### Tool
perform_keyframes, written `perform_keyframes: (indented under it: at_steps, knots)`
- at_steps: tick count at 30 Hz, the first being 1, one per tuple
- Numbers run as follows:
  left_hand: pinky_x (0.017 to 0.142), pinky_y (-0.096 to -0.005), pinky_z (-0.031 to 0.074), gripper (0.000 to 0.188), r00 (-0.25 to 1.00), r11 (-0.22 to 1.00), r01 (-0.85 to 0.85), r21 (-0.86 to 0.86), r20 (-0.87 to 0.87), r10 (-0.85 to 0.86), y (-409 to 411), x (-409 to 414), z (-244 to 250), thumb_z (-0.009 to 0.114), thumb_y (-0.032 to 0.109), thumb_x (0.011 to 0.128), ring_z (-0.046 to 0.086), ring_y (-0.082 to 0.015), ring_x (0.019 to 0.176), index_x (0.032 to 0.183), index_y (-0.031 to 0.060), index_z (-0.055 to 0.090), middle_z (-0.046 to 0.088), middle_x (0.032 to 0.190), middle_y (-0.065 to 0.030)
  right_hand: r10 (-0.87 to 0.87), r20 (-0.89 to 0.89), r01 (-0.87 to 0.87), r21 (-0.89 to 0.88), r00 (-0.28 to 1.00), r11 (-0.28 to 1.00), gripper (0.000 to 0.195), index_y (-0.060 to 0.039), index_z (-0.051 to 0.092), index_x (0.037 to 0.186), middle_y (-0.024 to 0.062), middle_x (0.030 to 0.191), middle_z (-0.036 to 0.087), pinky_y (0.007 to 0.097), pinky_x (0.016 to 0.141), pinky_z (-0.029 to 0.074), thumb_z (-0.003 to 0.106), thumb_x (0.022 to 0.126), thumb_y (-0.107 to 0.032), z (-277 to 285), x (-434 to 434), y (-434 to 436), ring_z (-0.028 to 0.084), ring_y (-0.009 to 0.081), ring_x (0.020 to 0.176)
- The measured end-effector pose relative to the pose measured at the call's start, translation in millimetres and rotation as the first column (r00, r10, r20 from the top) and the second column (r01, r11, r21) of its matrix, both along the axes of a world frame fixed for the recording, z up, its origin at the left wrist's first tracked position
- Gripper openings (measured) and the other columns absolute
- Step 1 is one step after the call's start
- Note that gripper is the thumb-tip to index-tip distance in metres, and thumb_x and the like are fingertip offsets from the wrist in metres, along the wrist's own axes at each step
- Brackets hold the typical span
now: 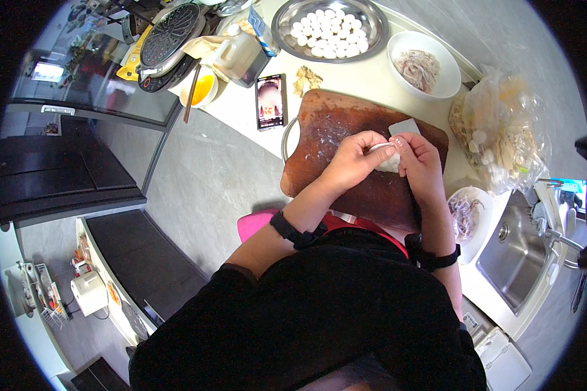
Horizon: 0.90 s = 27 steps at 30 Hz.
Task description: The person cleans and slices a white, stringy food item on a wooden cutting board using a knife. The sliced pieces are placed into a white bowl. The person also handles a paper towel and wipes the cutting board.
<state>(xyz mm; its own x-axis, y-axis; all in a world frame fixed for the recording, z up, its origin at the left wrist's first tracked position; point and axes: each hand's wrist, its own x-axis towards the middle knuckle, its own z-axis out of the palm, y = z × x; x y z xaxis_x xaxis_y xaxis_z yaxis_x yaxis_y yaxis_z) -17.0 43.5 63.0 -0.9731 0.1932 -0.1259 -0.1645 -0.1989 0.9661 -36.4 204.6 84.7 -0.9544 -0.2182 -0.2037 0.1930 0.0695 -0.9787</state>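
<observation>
My left hand (359, 157) and my right hand (418, 159) meet over the right part of a brown wooden cutting board (323, 127). Between them they pinch the upper edge of a soft, pale piece of food (387, 164), which the picture does not let me identify surely. Its lower part hangs below the fingers, and my right fingertips partly cover it. Just beyond the right hand, a flat white rectangular piece (405, 127) lies on the board, partly hidden. Wet whitish residue (330, 137) marks the board's left half.
A steel basin (279, 34) holds many small white eggs. Beside it stands a white bowl (450, 85) of pale strips. A clear plastic bag (504, 132), a bowl of purplish strips (482, 205) and a sink (513, 249) lie right. Left are a smartphone (270, 102), jug (237, 56) and chopsticks (191, 93).
</observation>
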Motion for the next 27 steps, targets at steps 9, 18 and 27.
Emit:
perform_keyframes:
  at_steps: [9,18,27]
  knots:
    - [0.071,-0.0238,0.046,0.012,0.999,0.996,-0.024,-0.082,-0.027,0.022,-1,2,-1,0.062,0.013,0.091,0.055,-0.0064,0.078,0.094,0.002,0.064,0.064,0.084,0.0,-0.013,-0.036,0.015,0.048,0.999,0.999,0.02,-0.0022,0.064,0.099,-0.0035,0.07,0.057,0.0191,0.048,0.036,0.057,0.095,-0.021,-2,3,1,0.045,0.0028,0.054]
    - [0.072,-0.0232,0.047,0.016,0.997,0.995,0.065,-0.074,0.045,-0.062,-1,4,7,0.062,0.015,0.092,0.058,-0.0064,0.079,0.099,0.0011,0.064,0.066,0.088,-0.0002,0.016,-0.111,-0.005,0.093,0.994,0.996,0.019,-0.0024,0.064,0.1,-0.0025,0.074,0.059,0.0186,0.05,0.037,0.057,0.095,-0.019,-6,-3,4,0.046,0.003,0.056]
    - [0.067,-0.0231,0.046,0.016,0.993,0.999,0.017,0.036,0.114,-0.021,-1,6,6,0.058,0.013,0.092,0.057,-0.0065,0.074,0.099,0.0006,0.066,0.065,0.085,-0.001,0.038,0.017,-0.037,-0.086,0.999,0.996,0.018,-0.0011,0.063,0.098,-0.0014,0.071,0.057,0.0184,0.048,0.034,0.056,0.096,-0.017,-16,-10,3,0.044,0.0037,0.053]
